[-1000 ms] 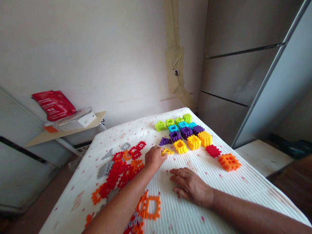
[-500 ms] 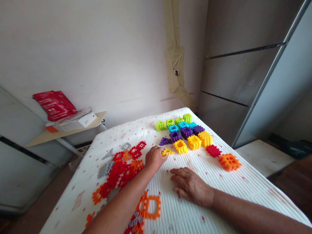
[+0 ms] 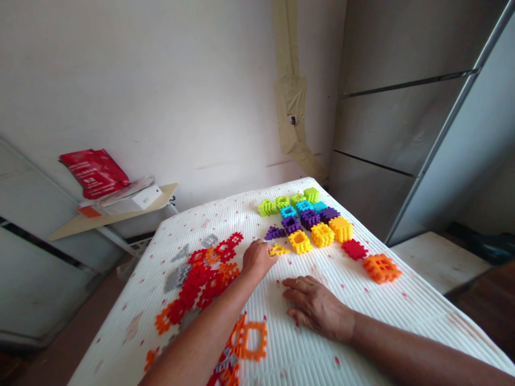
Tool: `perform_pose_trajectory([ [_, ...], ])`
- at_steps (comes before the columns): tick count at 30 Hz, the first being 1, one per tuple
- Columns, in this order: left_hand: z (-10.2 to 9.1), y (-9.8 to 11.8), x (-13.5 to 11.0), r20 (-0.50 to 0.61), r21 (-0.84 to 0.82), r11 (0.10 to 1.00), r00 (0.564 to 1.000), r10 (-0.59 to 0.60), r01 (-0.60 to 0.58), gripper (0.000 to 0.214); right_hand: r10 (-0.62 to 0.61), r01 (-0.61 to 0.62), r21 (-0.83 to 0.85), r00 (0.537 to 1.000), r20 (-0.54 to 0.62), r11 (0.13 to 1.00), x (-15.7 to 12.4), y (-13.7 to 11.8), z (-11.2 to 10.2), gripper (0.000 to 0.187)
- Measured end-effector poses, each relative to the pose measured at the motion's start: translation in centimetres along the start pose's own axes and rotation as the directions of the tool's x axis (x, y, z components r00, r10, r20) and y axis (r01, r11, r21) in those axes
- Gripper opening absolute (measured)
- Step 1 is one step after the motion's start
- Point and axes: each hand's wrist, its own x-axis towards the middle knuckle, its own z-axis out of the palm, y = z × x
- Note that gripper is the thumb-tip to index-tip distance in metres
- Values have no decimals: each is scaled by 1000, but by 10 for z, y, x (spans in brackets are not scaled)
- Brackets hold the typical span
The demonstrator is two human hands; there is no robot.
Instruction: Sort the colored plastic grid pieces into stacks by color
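My left hand (image 3: 258,258) is closed, its fingertips at the left corner of a yellow triangular building piece (image 3: 280,250) lying on the covered table. Part of that piece is hidden by the fingers. Just behind it are purple triangular pieces (image 3: 274,232), and to its right stands a yellow stack of square pieces (image 3: 300,242). My right hand (image 3: 317,308) rests on the cover with its fingers stretched out and nothing in them. Left of my hands spreads a loose heap of red pieces (image 3: 199,284), mixed with orange and grey ones.
Sorted stacks in green (image 3: 282,202), blue (image 3: 288,213), purple (image 3: 309,219) and yellow stand at the back right. A red stack (image 3: 354,249) and an orange stack (image 3: 382,268) sit nearer the right edge. Red packets (image 3: 94,174) lie on a side shelf (image 3: 72,227).
The whole view has shifted slightly. My left hand stays at the yellow triangular piece, and my right hand keeps its place on the cover.
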Motion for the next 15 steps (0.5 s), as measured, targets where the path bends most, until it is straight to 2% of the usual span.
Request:
perform_pose_trajectory([
  [11, 2, 2, -1, 3, -30, 999, 1000, -18, 19, 23, -6, 6, -13, 1000, -7, 1000, -2, 3, 3, 32],
  [15, -6, 4, -1, 31, -74, 997, 999, -16, 19, 28, -8, 8, -34, 1000, -22, 999, -2, 2, 3, 31],
])
